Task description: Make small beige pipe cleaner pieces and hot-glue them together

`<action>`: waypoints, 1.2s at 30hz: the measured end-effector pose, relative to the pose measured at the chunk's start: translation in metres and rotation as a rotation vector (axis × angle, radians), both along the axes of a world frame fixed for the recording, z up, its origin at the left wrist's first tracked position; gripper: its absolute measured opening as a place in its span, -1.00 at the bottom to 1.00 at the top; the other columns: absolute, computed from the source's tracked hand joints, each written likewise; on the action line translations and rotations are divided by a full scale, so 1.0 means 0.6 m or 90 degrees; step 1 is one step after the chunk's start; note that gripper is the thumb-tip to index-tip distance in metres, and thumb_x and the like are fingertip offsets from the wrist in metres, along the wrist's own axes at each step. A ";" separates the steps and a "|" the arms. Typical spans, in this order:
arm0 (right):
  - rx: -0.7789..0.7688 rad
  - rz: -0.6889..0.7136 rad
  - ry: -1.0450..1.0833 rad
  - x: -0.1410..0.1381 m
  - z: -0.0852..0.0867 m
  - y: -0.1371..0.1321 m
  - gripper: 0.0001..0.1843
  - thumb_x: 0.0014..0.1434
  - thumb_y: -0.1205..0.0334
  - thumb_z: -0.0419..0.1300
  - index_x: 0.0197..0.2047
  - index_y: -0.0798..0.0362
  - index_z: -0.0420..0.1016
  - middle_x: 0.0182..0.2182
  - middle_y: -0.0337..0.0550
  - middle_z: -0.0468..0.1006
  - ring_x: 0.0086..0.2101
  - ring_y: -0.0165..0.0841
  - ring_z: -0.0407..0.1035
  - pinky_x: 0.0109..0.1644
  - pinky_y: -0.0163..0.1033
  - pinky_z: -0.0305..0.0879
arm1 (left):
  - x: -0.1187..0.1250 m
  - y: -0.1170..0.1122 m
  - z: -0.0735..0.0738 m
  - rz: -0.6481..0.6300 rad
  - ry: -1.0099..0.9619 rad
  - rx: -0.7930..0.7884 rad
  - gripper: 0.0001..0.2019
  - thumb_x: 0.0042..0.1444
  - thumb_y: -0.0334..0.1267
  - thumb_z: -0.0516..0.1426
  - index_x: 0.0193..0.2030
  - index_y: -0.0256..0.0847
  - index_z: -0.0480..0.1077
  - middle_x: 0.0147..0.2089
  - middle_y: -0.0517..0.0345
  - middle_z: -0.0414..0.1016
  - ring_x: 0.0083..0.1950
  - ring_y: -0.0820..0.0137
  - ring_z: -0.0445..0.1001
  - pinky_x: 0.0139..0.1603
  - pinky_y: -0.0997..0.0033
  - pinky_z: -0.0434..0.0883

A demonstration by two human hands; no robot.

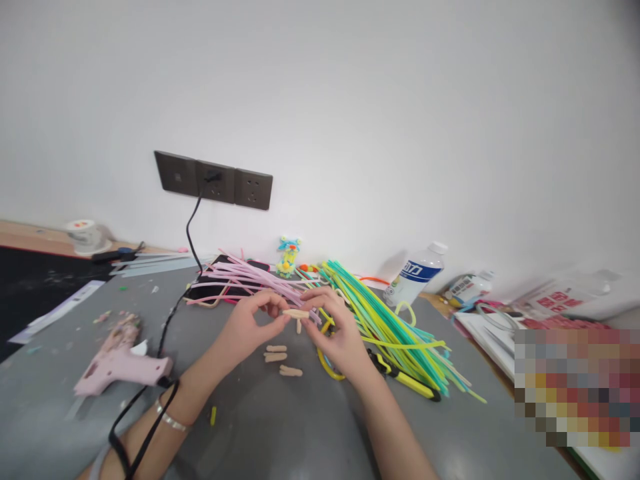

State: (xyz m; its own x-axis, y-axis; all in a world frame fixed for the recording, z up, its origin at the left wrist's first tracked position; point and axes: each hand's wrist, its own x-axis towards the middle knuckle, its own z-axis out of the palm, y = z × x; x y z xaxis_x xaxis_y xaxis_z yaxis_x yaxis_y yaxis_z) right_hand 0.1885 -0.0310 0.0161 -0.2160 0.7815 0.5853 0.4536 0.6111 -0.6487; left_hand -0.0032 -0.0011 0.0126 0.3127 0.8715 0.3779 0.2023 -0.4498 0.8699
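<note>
My left hand (250,328) and my right hand (334,333) meet above the grey table (280,433), fingertips pinched on a short beige pipe-cleaner piece (296,314) held level between them. A second small beige bit hangs just below it. Three short beige pieces (280,359) lie on the table under my hands. Behind them spread a bundle of pink pipe cleaners (240,279) and a bundle of green and yellow pipe cleaners (390,320). A yellow loop (327,368) lies under my right hand.
A pink glue gun (117,363) lies at the left, its black cord (173,313) running to a wall socket (215,181) and across my left forearm. A small colourful figure (289,255), a water bottle (415,275), a yellow-handled tool (410,383) and papers (545,313) stand around.
</note>
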 end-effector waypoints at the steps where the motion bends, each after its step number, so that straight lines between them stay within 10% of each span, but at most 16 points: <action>1: -0.003 0.001 -0.002 0.000 0.000 0.000 -0.92 0.22 0.34 0.22 -0.23 -0.04 0.46 -0.13 -0.07 0.53 -0.05 -0.15 0.42 0.04 0.00 0.26 | 0.000 0.000 0.000 -0.002 0.004 0.001 -0.92 0.02 -0.28 0.16 -0.42 -0.22 0.44 -0.48 0.22 0.41 -0.38 0.40 0.34 -0.30 0.42 0.28; 36: -0.031 0.018 0.054 -0.011 -0.003 -0.001 -0.86 0.10 0.44 0.17 -0.33 0.00 0.40 -0.17 -0.10 0.50 -0.07 -0.19 0.42 0.08 -0.03 0.22 | 0.004 -0.009 -0.001 -0.009 0.017 0.060 -0.96 0.01 -0.38 0.12 -0.43 -0.21 0.38 -0.45 0.25 0.38 -0.37 0.42 0.33 -0.29 0.44 0.30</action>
State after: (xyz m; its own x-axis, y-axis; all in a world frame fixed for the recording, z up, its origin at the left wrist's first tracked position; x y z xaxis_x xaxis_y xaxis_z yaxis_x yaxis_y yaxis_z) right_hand 0.1817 -0.0317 0.0143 -0.1902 0.8041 0.5633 0.3787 0.5894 -0.7135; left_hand -0.0010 -0.0066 0.0121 0.3357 0.8279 0.4492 0.2173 -0.5321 0.8183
